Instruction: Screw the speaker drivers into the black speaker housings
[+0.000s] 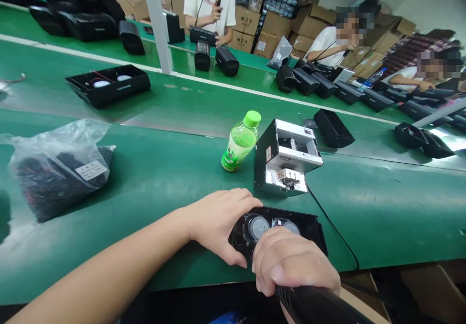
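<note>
An open black speaker housing [313, 231] with two round grey drivers lies at the near edge of the green bench. My left hand [222, 224] grips its left end, thumb on the near side and fingers along the far side. Closed around a black electric screwdriver [313, 304], my right hand [294, 261] is over the housing and covers part of the right driver [291, 227]. The tool's body runs down to the bottom right, and its tip is hidden beneath the hand.
Behind the housing stand a silver-and-black machine [287, 159] with a cable and a green-capped bottle [240, 142]. A plastic bag of dark parts [61, 173] lies left. Another open housing [109, 86] and several black speakers [335, 127] sit farther back. Co-workers [209, 3] work across the bench.
</note>
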`<state>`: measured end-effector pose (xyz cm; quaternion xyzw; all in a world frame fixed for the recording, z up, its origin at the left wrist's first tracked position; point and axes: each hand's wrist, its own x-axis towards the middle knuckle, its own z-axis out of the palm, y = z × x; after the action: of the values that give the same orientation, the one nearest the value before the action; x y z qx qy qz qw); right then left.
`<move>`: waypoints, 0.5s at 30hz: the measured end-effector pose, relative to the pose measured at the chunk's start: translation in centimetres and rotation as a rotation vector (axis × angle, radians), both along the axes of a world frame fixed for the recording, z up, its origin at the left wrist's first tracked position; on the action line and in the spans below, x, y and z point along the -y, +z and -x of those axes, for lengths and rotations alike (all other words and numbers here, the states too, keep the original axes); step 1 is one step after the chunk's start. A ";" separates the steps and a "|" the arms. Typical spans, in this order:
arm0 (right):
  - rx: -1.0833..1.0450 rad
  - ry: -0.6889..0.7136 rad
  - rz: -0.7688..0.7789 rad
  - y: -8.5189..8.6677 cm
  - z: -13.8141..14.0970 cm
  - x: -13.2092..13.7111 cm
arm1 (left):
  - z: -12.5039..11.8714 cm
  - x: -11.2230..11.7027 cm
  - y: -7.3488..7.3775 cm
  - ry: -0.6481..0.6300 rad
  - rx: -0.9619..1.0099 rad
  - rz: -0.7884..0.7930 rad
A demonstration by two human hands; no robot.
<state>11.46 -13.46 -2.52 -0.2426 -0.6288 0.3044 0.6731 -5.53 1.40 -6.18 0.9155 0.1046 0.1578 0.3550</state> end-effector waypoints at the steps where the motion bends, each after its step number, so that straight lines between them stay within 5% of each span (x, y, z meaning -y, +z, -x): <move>1: -0.004 -0.006 -0.002 -0.4 0.2 0.0 | 0.0 0.0 -0.1 0.000 -0.008 -0.001; 5: -0.049 -0.050 -0.047 -1.4 0.9 -0.7 | 0.0 -0.1 -0.2 0.009 -0.022 -0.008; 7: -0.061 -0.041 -0.064 -0.4 0.6 -1.0 | 0.3 -0.1 0.0 0.016 -0.014 -0.012; 13: -0.160 -0.084 0.207 10.1 -7.1 -2.2 | 1.7 -0.2 0.2 0.004 -0.017 -0.040; 15: -0.238 -0.285 0.171 12.1 -11.3 -4.2 | 2.2 -0.5 -0.4 0.008 -0.024 -0.086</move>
<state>22.80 -9.31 9.61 -0.3479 -0.4761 0.2848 0.7558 -7.73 1.91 -6.59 0.9313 0.1056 0.1525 0.3135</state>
